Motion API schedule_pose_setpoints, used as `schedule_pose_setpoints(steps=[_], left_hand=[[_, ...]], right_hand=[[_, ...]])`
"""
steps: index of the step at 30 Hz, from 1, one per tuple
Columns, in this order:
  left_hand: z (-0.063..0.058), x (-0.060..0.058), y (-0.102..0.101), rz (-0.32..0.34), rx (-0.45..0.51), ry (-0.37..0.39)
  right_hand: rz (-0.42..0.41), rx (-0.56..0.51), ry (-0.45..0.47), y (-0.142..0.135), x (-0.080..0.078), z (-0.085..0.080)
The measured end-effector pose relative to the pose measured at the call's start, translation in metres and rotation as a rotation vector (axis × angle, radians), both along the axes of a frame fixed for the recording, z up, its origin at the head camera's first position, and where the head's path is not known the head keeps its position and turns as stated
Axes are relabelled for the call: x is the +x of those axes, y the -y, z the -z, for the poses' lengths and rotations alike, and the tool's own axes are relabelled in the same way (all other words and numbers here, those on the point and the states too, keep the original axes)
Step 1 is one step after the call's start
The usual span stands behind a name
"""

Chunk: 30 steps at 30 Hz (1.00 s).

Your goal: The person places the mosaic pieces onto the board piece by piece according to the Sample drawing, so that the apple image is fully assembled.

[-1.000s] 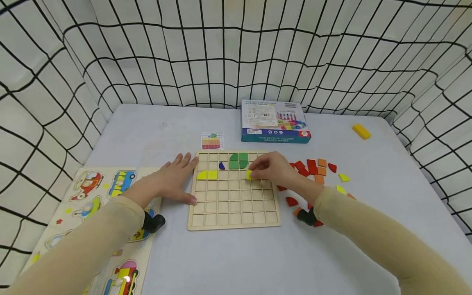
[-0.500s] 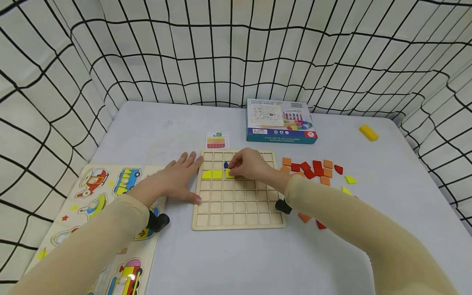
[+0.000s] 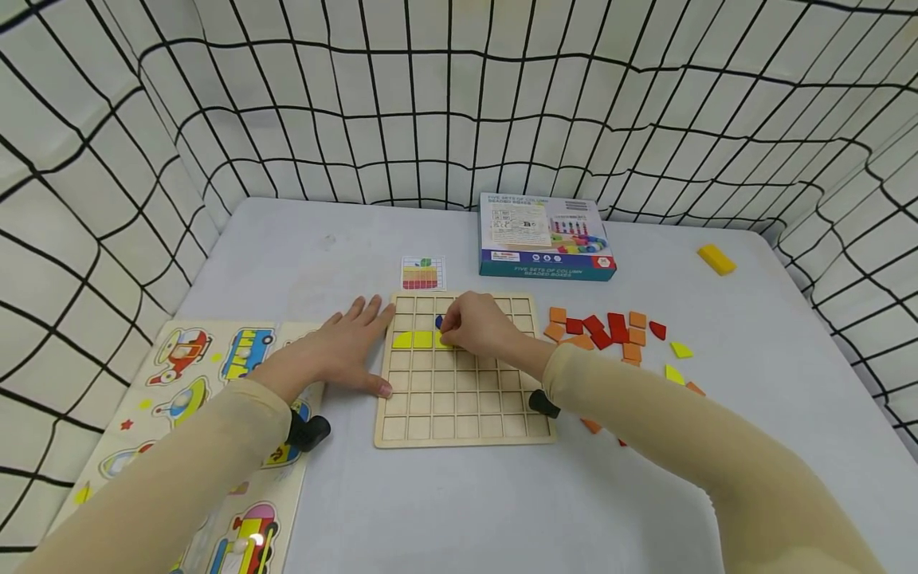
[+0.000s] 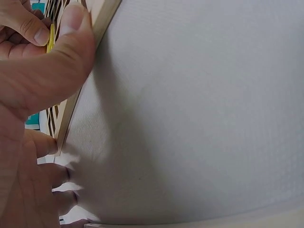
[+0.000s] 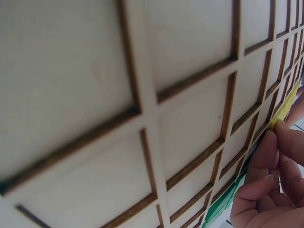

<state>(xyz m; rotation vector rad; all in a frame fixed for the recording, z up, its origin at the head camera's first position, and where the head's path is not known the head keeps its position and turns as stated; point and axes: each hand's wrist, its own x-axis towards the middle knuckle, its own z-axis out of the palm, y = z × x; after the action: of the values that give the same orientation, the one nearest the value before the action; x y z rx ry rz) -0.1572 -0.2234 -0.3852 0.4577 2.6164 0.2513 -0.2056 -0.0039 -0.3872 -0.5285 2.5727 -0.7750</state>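
My right hand [image 3: 482, 325] pinches a yellow square tile [image 3: 444, 340] between thumb and fingertips, low over the wooden grid board [image 3: 466, 406]. The tile is beside two yellow pieces [image 3: 413, 340] set in the board's cells; whether it lies fully in a cell cannot be told. Just above it sits a small blue piece [image 3: 439, 321], partly covered by my fingers. Green pieces [image 5: 221, 206] show in the right wrist view but are hidden by the hand from above. My left hand [image 3: 340, 351] rests with spread fingers at the board's left edge, thumb touching the frame.
Loose red and orange tiles [image 3: 617, 328] and yellow pieces [image 3: 681, 349] lie right of the board. Behind it are a pattern card [image 3: 423, 273] and a box [image 3: 547, 237]. A vehicle puzzle board [image 3: 179, 391] lies left, a yellow block [image 3: 716, 258] far right. Black netting surrounds the table.
My right hand has carried the yellow tile leftward across the board to the other yellow pieces, then shifted only slightly. The left hand stays at the board's edge. The head view has moved a little.
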Motion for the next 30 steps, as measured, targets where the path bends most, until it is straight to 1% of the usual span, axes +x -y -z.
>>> schedule_pose_setpoints(steps=[6,11,16,20,25,28,30], left_hand=[[-0.001,-0.002,-0.001,-0.002,-0.004,-0.006],[-0.001,-0.002,0.000,0.005,0.000,-0.009],[0.002,-0.001,0.001,0.010,-0.005,-0.016],[0.005,-0.001,0.003,0.005,0.000,-0.012],[0.008,0.000,0.002,0.006,0.016,-0.011],[0.009,-0.001,0.002,0.009,0.009,-0.020],[0.007,-0.001,0.002,0.014,-0.004,-0.032]], right_hand=[[-0.018,0.022,-0.049,-0.001,0.002,-0.004],[-0.034,0.008,-0.074,-0.002,0.003,0.000],[-0.080,0.025,-0.105,-0.001,0.004,0.002],[-0.090,0.038,-0.120,0.000,0.006,0.003],[-0.063,-0.014,-0.115,-0.007,0.006,0.001],[-0.015,-0.062,-0.081,-0.021,0.003,-0.009],[0.007,-0.086,-0.054,-0.037,-0.001,-0.018]])
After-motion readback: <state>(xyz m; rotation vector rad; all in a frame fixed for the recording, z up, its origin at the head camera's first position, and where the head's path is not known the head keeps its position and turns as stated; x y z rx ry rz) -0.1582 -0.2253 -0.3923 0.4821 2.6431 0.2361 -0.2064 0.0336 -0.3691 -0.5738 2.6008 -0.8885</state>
